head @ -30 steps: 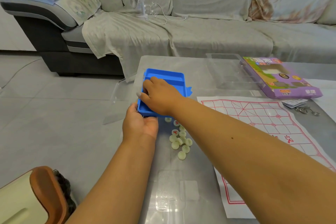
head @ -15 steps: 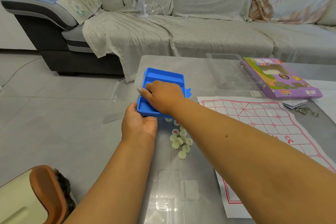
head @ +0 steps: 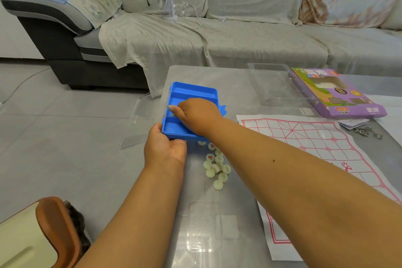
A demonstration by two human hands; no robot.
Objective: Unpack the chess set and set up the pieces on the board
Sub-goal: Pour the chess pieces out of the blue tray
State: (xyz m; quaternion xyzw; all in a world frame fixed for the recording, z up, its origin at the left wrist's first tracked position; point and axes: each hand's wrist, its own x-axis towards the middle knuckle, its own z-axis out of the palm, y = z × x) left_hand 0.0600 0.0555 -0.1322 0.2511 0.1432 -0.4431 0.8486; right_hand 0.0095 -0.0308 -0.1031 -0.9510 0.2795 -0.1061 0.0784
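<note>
One blue tray (head: 191, 91), one paper board (head: 322, 150), one purple box (head: 339, 93), about a dozen pale pieces (head: 217, 167).

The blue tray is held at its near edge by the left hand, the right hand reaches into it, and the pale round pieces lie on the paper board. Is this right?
Not quite. In the head view the pale round pieces lie on the glass table, beside the paper board, not on it. The rest holds: the left hand holds the near edge of the blue tray and the right hand reaches into it.

"XCRU" on purple box (head: 339, 93)
</note>
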